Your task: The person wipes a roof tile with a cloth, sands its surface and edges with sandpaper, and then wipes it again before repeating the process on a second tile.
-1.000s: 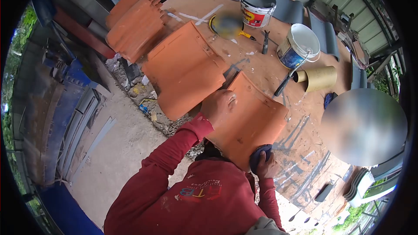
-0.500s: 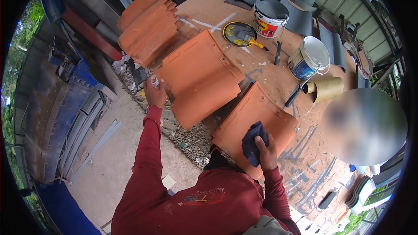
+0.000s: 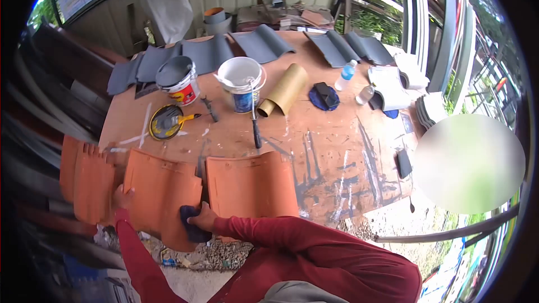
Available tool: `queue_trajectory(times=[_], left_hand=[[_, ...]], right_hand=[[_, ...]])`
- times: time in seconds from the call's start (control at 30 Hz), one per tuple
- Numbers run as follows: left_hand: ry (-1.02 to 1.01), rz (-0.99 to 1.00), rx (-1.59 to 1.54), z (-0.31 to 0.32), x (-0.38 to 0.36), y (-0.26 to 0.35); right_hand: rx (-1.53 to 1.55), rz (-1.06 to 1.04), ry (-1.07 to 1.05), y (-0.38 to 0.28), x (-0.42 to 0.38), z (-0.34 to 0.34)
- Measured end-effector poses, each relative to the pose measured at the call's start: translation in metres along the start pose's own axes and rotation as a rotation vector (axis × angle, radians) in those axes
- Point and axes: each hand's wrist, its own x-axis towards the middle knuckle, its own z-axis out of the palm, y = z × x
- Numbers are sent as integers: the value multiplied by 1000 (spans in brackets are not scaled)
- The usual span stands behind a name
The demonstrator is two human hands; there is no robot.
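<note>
Under my right hand (image 3: 204, 216) a dark blue cloth (image 3: 192, 225) is bunched against the lower right of the middle orange roof tile (image 3: 160, 191); the fingers are closed on it. At that tile's left edge is my left hand (image 3: 123, 197), fingers bent over the edge and touching it. Another orange tile (image 3: 250, 188) lies to the right of the middle one. Stacked orange tiles (image 3: 92, 182) are at the far left. All rest along the near edge of the wooden table (image 3: 331, 151).
Behind the tiles are a yellow-handled brush on a lid (image 3: 166, 123), a red-labelled paint bucket (image 3: 178, 81), a white bucket (image 3: 240, 81) with a roller, and a gold roll (image 3: 285, 90). Grey tiles (image 3: 261, 45) line the back. Bottles (image 3: 347, 76) stand at the right.
The view has swung right. My right hand and the cloth have moved from the right-hand tile to the middle one. My left hand is still at the middle tile's left edge.
</note>
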Motion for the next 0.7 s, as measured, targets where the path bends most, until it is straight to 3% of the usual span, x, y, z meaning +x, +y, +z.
queue_trajectory(times=[0.03, 0.07, 0.1, 0.13, 0.2, 0.27, 0.3, 0.43, 0.53, 0.6, 0.7], left_hand=[[-29, -58, -85, -1, 0, 20], [-37, -124, -158, 4, 6, 13], [-36, -64, -158, 6, 7, 16], [332, 77, 232, 33, 23, -34], [8, -233, 13, 12, 16, 22], [146, -40, 23, 27, 26, -22], [213, 55, 38, 34, 31, -40], [97, -85, 35, 18, 42, -45], [-30, -193, 226, -21, 25, 15], [102, -53, 23, -30, 13, 32], [142, -28, 88, -62, 6, 77]], right_hand=[[-41, 68, 43, -2, -1, 2], [26, 17, -75, 18, 21, 9], [68, 7, -82, 13, 14, 7], [114, -8, -138, 5, 7, -2], [128, -25, -99, 7, 17, -5], [147, -90, -276, 11, 30, -11], [147, -92, -144, 6, 22, -8], [227, -176, -244, 12, 32, -1], [179, -142, -154, 14, 24, 0], [137, -146, -140, 9, 11, -12], [94, -166, -39, -13, -26, -39]])
